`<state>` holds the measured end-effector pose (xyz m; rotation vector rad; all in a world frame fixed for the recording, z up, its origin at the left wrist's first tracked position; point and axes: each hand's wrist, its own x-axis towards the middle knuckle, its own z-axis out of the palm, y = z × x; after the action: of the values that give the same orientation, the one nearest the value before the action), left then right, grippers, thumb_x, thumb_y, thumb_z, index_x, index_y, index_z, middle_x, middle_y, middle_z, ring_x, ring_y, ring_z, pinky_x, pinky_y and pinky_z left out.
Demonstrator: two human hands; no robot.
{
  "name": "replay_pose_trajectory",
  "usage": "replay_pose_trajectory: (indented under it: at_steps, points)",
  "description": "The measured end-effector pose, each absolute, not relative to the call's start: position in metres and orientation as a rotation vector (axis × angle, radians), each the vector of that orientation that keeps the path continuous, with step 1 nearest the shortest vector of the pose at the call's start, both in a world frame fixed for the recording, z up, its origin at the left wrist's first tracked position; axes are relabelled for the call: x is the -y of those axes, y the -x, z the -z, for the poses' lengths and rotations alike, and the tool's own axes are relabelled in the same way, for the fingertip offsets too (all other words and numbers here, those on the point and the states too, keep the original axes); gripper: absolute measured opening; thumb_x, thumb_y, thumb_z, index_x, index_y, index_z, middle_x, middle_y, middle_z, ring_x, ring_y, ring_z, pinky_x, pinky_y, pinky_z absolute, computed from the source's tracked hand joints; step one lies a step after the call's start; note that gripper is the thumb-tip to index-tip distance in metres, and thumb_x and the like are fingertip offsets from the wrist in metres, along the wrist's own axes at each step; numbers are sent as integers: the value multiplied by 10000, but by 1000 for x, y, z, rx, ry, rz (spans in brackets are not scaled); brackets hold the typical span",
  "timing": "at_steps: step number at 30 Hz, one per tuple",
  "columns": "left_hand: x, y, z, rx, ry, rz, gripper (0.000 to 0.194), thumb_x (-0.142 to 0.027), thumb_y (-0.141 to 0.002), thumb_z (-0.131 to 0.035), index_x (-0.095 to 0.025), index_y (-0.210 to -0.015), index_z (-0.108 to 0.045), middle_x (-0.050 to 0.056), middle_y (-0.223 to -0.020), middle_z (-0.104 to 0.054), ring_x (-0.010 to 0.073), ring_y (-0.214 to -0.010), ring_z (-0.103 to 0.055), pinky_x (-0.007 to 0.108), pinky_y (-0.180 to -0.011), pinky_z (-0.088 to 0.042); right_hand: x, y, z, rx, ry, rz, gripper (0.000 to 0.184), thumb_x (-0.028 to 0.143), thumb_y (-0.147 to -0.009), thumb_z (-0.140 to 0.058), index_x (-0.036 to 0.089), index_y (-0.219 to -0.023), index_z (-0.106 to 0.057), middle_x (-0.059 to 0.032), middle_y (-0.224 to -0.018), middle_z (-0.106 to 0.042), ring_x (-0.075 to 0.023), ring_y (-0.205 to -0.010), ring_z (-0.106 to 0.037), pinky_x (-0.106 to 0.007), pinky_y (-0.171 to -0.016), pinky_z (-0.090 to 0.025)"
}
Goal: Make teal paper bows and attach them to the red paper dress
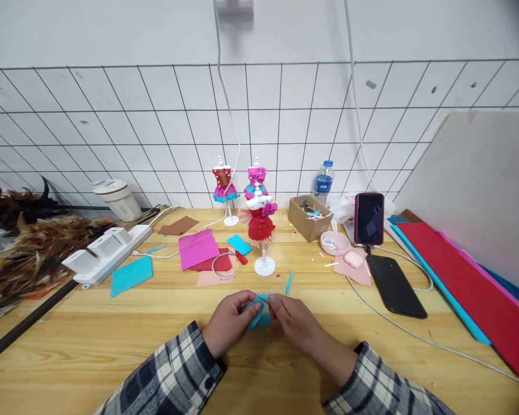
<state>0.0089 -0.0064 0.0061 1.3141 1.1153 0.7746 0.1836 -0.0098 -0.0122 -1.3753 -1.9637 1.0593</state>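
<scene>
My left hand point(230, 320) and my right hand point(298, 321) meet over the wooden table point(112, 346), both pinching a small piece of light blue felt point(259, 314) between fingertips. Something red shows faintly at my right fingertips; I cannot make it out. Just beyond stands a small mannequin in a red dress point(260, 227) on a white stand. Two more dressed mannequins, one red and teal point(223, 185), one pink point(256, 178), stand behind it by the wall. A loose blue strip point(289, 282) lies near my hands.
Felt pieces in pink point(198, 248) and blue point(131, 274) lie to the left, near a white power strip point(106, 252). A cardboard box point(309, 217), water bottle point(323, 180), pink dish point(335, 242), two phones point(369, 218) point(395, 285) and stacked felt sheets point(467, 282) sit right. Feathers point(21, 242) lie far left.
</scene>
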Motion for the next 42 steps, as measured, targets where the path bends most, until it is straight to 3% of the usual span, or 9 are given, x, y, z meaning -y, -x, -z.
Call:
replay_pose_trajectory:
  at_steps: [14, 18, 21, 25, 29, 32, 35, 39, 42]
  points:
    - [8, -10, -6, -1096, -1287, -797, 384, -505, -697, -722, -136, -728, -623, -18, -632, -582, 105, -587, -489, 221, -570, -399, 6, -194, 3, 2085, 1501, -832, 462, 452, -989, -227, 207, -813, -578, -28, -756, -647, -161, -683, -556, -256, -616, -351]
    - [4, -3, -14, -1050, -1084, -925, 345, -445, -695, -758, -133, -788, -644, -12, -674, -619, 102, -615, -539, 213, -614, -447, -8, -227, -11, 2020, 1588, -776, 510, 475, -991, -203, 213, -854, -618, -38, -838, -681, -177, -798, -606, -260, -675, -379]
    - [-2, 10, -20, -1009, -832, -994, 291, -337, -702, -776, -150, -875, -635, -8, -717, -641, 106, -650, -594, 216, -643, -496, -18, -254, -14, 2036, 1832, -587, 409, 508, -964, -312, 221, -1002, -600, -56, -879, -690, -208, -814, -620, -271, -642, -359]
    - [-9, 21, -18, -990, -703, -914, 244, -234, -724, -753, -156, -900, -603, 0, -701, -655, 79, -559, -587, 164, -527, -463, -23, -265, -11, 2124, 2011, -406, 304, 463, -911, -478, 215, -1048, -588, -75, -958, -682, -242, -882, -614, -298, -675, -367]
    - [-12, 17, -5, -1091, -985, -778, 322, -389, -722, -751, -142, -870, -607, 13, -694, -675, 96, -558, -580, 170, -496, -423, -15, -248, -10, 2078, 2005, -125, 324, 358, -914, -498, 210, -1193, -569, -124, -1173, -606, -279, -1123, -502, -389, -909, -338]
    - [-15, 13, 3, -1157, -1223, -820, 383, -488, -726, -711, -154, -890, -620, 0, -706, -667, 131, -618, -596, 210, -550, -447, -5, -229, -9, 2157, 1869, -186, 446, 425, -908, -498, 181, -1280, -533, -145, -1240, -559, -276, -1159, -471, -382, -961, -331]
    - [-19, 13, 7, -1205, -1396, -896, 366, -488, -779, -648, -165, -949, -624, 20, -795, -685, 172, -738, -629, 251, -652, -479, 1, -215, -4, 2209, 1798, -392, 572, 494, -783, -659, 159, -1239, -574, -133, -1171, -579, -269, -1108, -509, -332, -915, -386]
    - [-23, 22, 6, -1357, -1683, -874, 382, -419, -830, -597, -170, -1119, -596, 83, -997, -684, 225, -905, -631, 318, -762, -497, 0, -212, 4, 2200, 1779, -541, 180, 264, -851, -614, 204, -1004, -687, -65, -990, -639, -191, -959, -586, -265, -824, -407]
    - [-23, 33, -4, -1444, -2084, -860, 421, -378, -826, -608, -185, -1199, -580, 116, -1154, -629, 269, -1055, -571, 394, -872, -466, -8, -216, 3, 2230, 1745, -527, 167, 200, -886, -548, 210, -919, -712, -53, -925, -671, -173, -914, -609, -255, -803, -403]
